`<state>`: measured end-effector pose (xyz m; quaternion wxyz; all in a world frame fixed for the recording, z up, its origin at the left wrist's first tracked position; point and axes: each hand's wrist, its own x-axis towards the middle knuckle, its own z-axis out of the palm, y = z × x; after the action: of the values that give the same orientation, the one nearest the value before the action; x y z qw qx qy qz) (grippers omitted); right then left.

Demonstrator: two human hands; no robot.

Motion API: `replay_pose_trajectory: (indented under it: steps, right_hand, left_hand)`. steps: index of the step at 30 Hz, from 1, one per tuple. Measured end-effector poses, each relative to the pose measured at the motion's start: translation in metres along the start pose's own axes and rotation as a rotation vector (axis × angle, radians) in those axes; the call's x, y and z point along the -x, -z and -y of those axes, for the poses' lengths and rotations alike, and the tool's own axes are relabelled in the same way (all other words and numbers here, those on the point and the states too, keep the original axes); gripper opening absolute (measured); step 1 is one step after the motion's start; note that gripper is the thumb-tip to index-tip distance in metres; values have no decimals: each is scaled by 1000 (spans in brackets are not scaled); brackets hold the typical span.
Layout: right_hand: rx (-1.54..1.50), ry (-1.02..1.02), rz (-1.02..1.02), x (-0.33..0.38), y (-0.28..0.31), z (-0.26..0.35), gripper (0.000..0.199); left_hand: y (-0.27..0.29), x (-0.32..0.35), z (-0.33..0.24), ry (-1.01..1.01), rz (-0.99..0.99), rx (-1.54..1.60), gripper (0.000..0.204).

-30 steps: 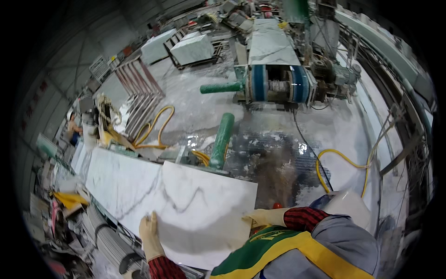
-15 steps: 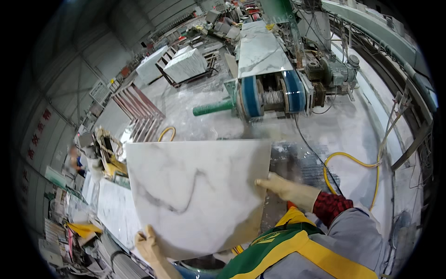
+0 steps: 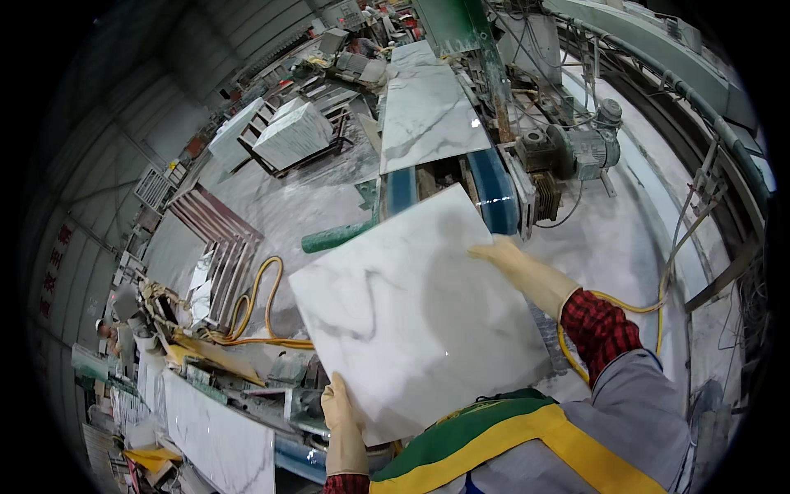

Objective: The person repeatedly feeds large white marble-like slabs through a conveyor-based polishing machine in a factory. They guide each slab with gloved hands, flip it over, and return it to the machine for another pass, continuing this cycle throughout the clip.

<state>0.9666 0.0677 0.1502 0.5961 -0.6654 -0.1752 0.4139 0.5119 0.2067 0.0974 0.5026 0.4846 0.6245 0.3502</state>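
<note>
A large white marble slab (image 3: 411, 329) with grey veins is held up in front of me, tilted, its glossy face toward me. My left hand (image 3: 341, 412), in a cream rubber glove, grips its lower left edge. My right hand (image 3: 506, 259), gloved the same way, is closed on its upper right edge. The fingers behind the slab are hidden on both sides. Just beyond the slab's far corner is a conveyor with blue belts (image 3: 494, 193), partly covered by the slab. Another veined marble slab (image 3: 432, 107) lies flat on that conveyor.
An electric motor (image 3: 588, 148) sits at the conveyor's right side. A green cylinder (image 3: 336, 236) sticks out to its left. Yellow hose (image 3: 267, 300) loops over the floor. Marble slabs stand on a rack (image 3: 296, 136) farther back; another slab (image 3: 218, 432) lies at lower left.
The slab has swung from square-on to turned, moving right and up toward the conveyor. Both hands have kept hold of it; my right hand has risen. The view has turned too.
</note>
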Motion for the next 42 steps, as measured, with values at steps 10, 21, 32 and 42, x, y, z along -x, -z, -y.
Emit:
replay_pose_trajectory:
  steps: [10, 21, 32, 42]
  right_hand:
    - [387, 546, -154, -173, 119, -137, 44]
    - [732, 286, -249, -180, 139, -92, 51]
    - [-276, -283, -377, -144, 104, -105, 48]
    - [-213, -239, -457, -168, 121, -112, 57]
  left_hand:
    - [-166, -146, -37, 22, 266, -590, 71]
    - [-286, -271, -92, -202, 581, -865, 66]
    - [-330, -313, -92, -458, 636, -956, 60]
    - [-369, -336, -81, 37, 570, -626, 68]
